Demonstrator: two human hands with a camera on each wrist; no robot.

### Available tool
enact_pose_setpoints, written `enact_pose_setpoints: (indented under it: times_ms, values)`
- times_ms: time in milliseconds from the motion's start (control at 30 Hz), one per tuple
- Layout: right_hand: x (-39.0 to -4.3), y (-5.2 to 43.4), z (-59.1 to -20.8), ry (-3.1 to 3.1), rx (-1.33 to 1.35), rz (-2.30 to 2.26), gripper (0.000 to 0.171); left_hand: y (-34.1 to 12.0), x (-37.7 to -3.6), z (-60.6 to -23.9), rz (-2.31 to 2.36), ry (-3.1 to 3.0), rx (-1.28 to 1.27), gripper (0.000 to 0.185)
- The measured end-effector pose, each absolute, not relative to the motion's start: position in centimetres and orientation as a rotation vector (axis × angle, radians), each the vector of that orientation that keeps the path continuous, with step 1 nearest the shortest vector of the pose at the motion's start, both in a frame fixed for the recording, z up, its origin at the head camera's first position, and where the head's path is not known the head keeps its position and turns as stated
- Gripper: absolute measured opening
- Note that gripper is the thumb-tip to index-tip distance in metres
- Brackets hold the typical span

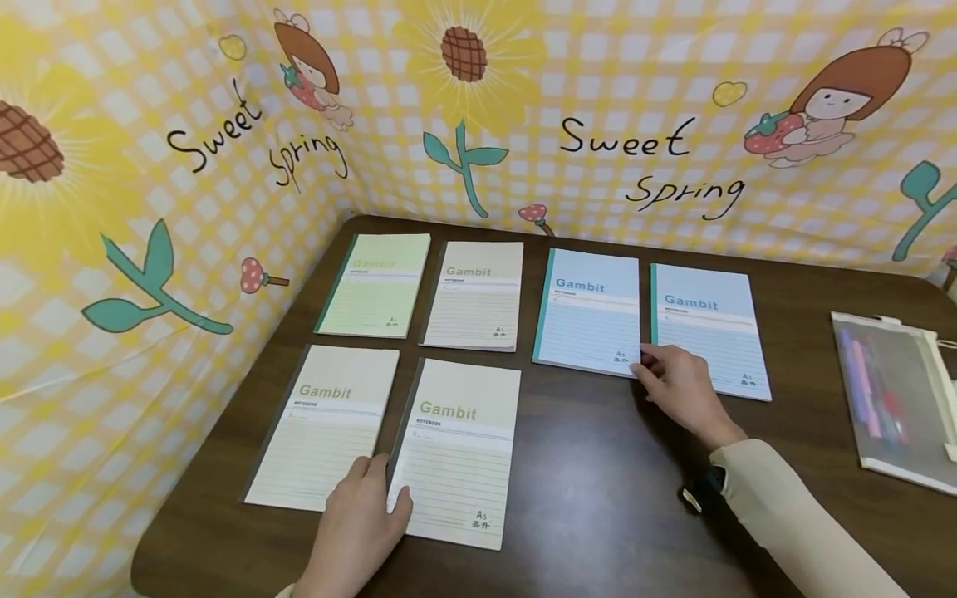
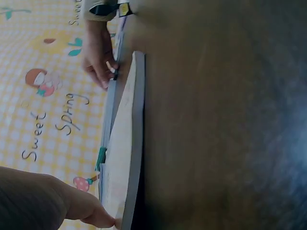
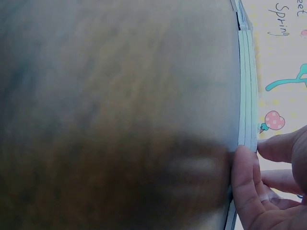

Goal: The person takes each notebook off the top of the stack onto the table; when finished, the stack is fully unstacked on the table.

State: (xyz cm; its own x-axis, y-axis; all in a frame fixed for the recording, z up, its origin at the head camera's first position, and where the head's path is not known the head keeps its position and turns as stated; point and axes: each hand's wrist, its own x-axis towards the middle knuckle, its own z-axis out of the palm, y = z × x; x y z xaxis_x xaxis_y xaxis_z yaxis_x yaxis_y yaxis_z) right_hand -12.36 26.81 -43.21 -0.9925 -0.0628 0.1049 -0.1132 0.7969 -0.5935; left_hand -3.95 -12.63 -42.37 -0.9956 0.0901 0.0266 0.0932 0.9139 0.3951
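Head view: six "Gambit" notebooks lie flat on a dark wooden desk (image 1: 598, 465), backed by a yellow checked "Sweet Spring" cloth (image 1: 149, 166). The landmark is the near beige notebook (image 1: 458, 453), lowest in the picture. The left hand (image 1: 359, 531) rests on its lower left corner, fingers lying loosely on the cover, with another beige notebook (image 1: 325, 423) just to the left. Beyond these lie a green notebook (image 1: 376, 284) and a third beige notebook (image 1: 475, 295). To the right of the landmark and further back are two blue notebooks. The right hand (image 1: 684, 390) touches the near edge of the left blue notebook (image 1: 589, 309), where it meets the right blue notebook (image 1: 709, 328); its grip looks relaxed, fingers extended. A mesh pencil pouch (image 1: 893, 399) lies far right.

Left wrist view: a fingertip (image 2: 103, 220) presses the beige notebook's corner (image 2: 129, 158).

Right wrist view: fingers (image 3: 244, 182) touch the blue notebook's edge (image 3: 247, 86), not curled round it.
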Motion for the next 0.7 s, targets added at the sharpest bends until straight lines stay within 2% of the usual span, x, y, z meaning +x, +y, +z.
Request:
enact_pose_setpoints:
  times_ms: [133,300,400,533,633,700]
  values:
    - [-12.4,27.1,-43.1,-2.909,0.117,0.96,0.036,-12.0,-3.7,-42.4,-0.473,-3.055,-0.132,0.048]
    - [-12.4,27.2,-42.8,-2.909,0.088,0.989,0.037,-10.6,-4.9,-41.5,-0.487,-2.941,-0.259,0.034]
    - [-12.5,27.3,-42.8,-2.912,0.068,0.995,0.038,-8.3,-7.4,-40.4,-0.61,-2.891,-0.419,0.022]
    - [-12.6,27.2,-43.0,-2.92,0.04,1.002,0.038,-3.5,-12.7,-39.6,-0.803,-2.88,-0.61,0.016]
    - [-12.6,27.0,-43.3,-2.926,0.037,1.018,0.038,-0.1,-16.6,-39.7,-0.93,-2.924,-0.653,0.017]
    - [-12.7,26.9,-43.4,-2.932,0.044,1.02,0.038,1.6,-18.6,-40.0,-0.975,-2.985,-0.622,0.024]
